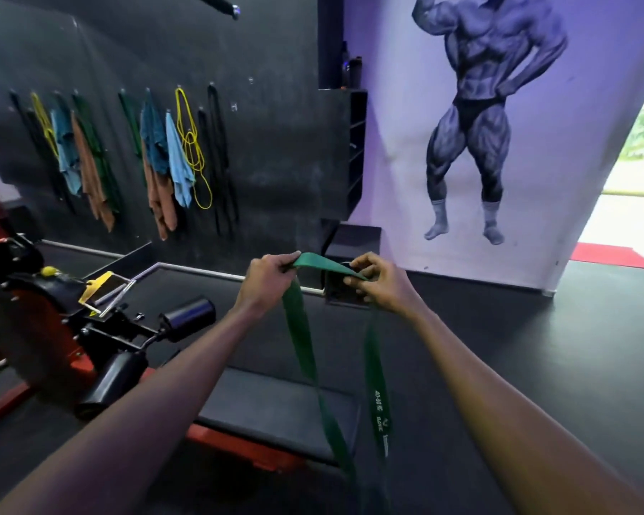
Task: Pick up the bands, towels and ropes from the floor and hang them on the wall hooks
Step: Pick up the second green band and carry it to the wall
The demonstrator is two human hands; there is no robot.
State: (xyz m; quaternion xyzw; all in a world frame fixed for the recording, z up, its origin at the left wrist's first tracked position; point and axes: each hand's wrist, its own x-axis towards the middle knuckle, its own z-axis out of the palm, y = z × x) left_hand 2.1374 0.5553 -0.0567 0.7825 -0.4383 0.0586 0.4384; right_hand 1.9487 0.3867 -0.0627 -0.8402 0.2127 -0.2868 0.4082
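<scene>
- Green resistance band: flat, smooth rubber strip, held up in front of the person above the bench; two lengths hang down and cross low. White print on the right length reads partly "40-50"; the rest is too small to read. Its lower end is cut off by the frame edge.
- Left hand: closed, pinching the band's top fold at its left end.
- Right hand: fingers curled, pinching the same fold at its right end.
- Bench: black padded top, matte, on a red-orange metal frame; partly hidden by the forearms.
- Exercise machine: red frame, black cylindrical roller pads; left part cut off.
- Black wall: dark bands, green bands, a yellow rope, blue towels and brown towels hang there; the hooks are hard to make out.
- Bodybuilder mural: head cut off.
</scene>
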